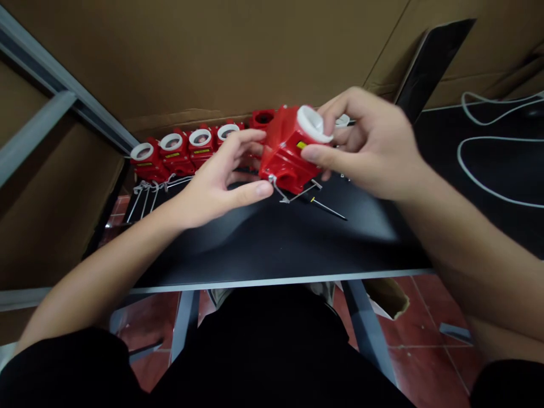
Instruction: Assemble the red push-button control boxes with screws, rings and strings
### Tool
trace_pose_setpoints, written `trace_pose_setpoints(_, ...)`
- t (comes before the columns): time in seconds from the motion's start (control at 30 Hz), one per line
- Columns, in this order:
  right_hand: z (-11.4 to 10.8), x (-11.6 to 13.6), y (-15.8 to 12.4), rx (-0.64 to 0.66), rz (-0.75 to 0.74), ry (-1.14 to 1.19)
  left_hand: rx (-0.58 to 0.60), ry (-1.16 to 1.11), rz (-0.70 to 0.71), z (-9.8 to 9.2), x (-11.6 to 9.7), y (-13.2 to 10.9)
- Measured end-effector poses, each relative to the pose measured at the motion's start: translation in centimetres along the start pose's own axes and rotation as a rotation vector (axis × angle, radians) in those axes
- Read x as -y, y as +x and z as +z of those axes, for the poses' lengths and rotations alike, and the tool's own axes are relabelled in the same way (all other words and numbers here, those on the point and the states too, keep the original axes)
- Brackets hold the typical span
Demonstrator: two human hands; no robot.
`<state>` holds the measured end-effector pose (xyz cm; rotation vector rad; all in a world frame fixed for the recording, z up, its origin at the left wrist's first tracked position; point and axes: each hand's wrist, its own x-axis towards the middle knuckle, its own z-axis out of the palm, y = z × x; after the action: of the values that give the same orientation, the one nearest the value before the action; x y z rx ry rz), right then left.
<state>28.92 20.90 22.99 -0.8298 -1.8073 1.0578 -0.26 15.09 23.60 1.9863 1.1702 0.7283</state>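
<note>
My right hand (368, 144) grips a red alarm call-point box (283, 141), tilted in the air above the black table. Its thumb presses the front beside a yellow label, while the other fingers are at the white ring (312, 124). Close against the box's left side is my left hand (227, 178), fingers and thumb spread apart; whether the fingertips touch it I cannot tell. A thin metal rod (300, 194) hangs by a cord from the box's lower corner. Below lies a thin screwdriver-like tool (329, 209) with a yellow band.
Several similar red boxes with white rings (171, 142) line the back left, with metal rods (145, 199) and cords before them. Behind the table (263, 249) stands a cardboard wall (238, 56). A dark panel (437, 62) leans there. White cables (471, 181) lie right; a metal frame (63, 93) stands left.
</note>
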Motion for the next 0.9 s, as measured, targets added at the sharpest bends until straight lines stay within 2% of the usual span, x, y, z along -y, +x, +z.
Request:
trace_pose_setpoints(0.07,1.9,-1.0,-0.1,0.052,-0.037,0.006,-0.018,-0.068,-0.024,-0.2,0.8,-1.3)
trace_pose_setpoints(0.23,6.0,-2.7,-0.8,0.112,-0.111,-0.062,-0.061,-0.027,-0.112,-0.6,3.2,-2.6)
trace_pose_setpoints(0.33,7.5,-3.9,-1.2,0.205,-0.14,-0.048,-0.082,0.123,-0.127,-0.5,4.6,-3.2)
trace_pose_setpoints(0.43,8.5,-5.2,-1.7,0.298,-0.137,0.047,-0.004,0.235,-0.086,-0.6,5.6,-3.7)
trace_pose_setpoints(0.53,9.2,-5.8,-2.0,0.304,-0.15,0.094,0.058,0.299,-0.048,-0.7,5.9,-4.0)
trace_pose_setpoints(0.63,8.6,-5.4,-2.0,0.34,-0.151,0.104,0.04,0.327,-0.018,-0.6,6.0,-4.1)
trace_pose_setpoints(0.7,7.2,-4.9,-1.7,0.34,-0.159,0.055,0.012,0.324,0.001,-0.7,6.0,-4.3)
trace_pose_setpoints(0.8,4.0,-4.7,-1.0,0.314,-0.234,-0.217,-0.024,0.371,0.001,-1.6,5.8,-4.8)
trace_pose_setpoints(0.9,1.3,-5.1,-0.4,0.404,-0.295,-0.482,-0.039,0.449,-0.021,-3.0,5.3,-5.6)
